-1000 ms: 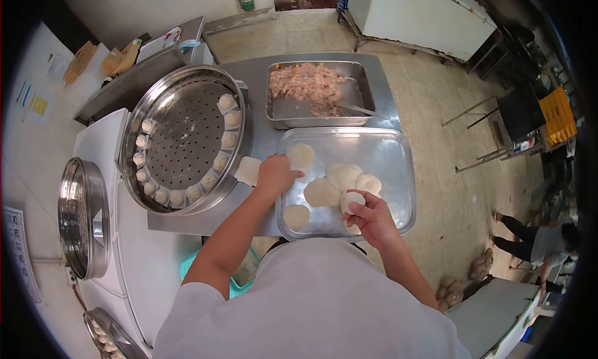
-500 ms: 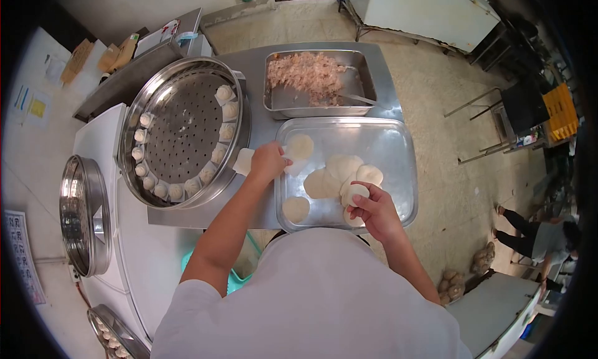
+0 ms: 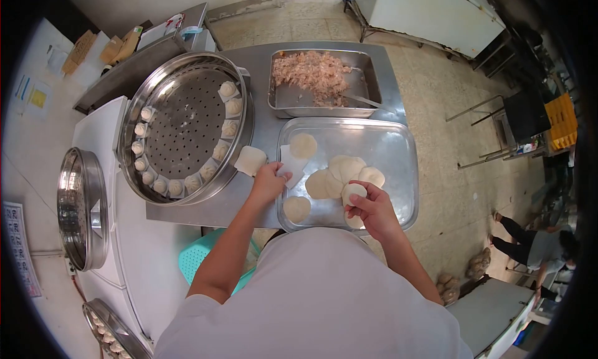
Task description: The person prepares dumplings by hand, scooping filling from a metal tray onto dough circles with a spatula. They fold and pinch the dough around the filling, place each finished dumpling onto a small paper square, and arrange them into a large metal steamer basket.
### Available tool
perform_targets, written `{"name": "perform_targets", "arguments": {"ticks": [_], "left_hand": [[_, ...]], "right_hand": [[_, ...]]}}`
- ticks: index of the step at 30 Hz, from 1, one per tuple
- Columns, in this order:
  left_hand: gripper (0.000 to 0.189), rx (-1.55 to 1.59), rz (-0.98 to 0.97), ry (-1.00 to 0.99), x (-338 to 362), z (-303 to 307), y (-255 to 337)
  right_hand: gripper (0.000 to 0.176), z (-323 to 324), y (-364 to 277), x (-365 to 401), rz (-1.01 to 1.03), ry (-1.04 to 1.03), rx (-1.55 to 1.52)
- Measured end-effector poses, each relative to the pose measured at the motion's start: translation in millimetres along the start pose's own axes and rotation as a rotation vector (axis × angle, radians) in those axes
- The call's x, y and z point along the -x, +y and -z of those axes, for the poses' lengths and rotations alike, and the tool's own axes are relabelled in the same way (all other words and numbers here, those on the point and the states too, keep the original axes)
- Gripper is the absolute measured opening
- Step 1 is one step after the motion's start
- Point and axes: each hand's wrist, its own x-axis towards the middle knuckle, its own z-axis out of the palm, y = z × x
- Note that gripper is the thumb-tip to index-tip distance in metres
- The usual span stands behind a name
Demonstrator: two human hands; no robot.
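Note:
My right hand (image 3: 379,214) grips a small round filled bun (image 3: 354,193) between thumb and fingers, over the near right of a shallow metal tray (image 3: 392,141). At the tray's left side, my left hand (image 3: 270,182) is closed with its fingertips on a white paper square (image 3: 293,178). A flat dough round (image 3: 303,146) lies just beyond that paper. Several overlapping dough rounds (image 3: 346,167) are in the middle of the tray, and a single round (image 3: 296,209) lies near its front left. Left of my left hand sits a stack of paper squares (image 3: 251,161).
A perforated steamer (image 3: 180,119) holds pleated buns on papers around its edge. Behind the tray, a deep pan (image 3: 324,110) contains minced filling (image 3: 311,72) and a metal utensil (image 3: 370,102). A teal basket (image 3: 202,259) is below the table. Another person (image 3: 529,244) stands far right.
My left hand has moved down slightly and away from the paper stack, uncovering it. The paper at its fingertips has shifted towards me. My right hand still holds the bun in nearly the same place.

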Motion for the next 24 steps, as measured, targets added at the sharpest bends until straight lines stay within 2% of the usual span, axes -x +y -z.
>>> {"name": "perform_targets", "arguments": {"ticks": [3,6,9,12,15,21,24], "left_hand": [[0.029,0.283,0.027,-0.098,13,-13,1],[0.026,0.371,-0.031,-0.139,21,-26,10],[0.025,0.538,0.032,-0.194,22,-36,28],[0.022,0.522,0.048,-0.195,0,-48,42],[0.024,0.331,-0.131,-0.141,-31,-67,54],[0.03,-0.073,-0.473,0.11,-84,-103,74],[0.029,-0.309,-0.525,0.171,-86,-108,78]], "right_hand": [[0.044,-1,1,-1,0.022,0.004,0.007],[0.047,-5,1,-2,0.079,0.006,0.06],[0.049,-6,-5,-3,0.107,0.021,0.144],[0.05,-7,-13,-4,0.129,0.065,0.16],[0.049,0,-13,-4,0.161,0.094,0.192],[0.047,9,-9,0,0.182,0.132,0.176],[0.048,13,-7,-2,0.187,0.167,0.198]]}}
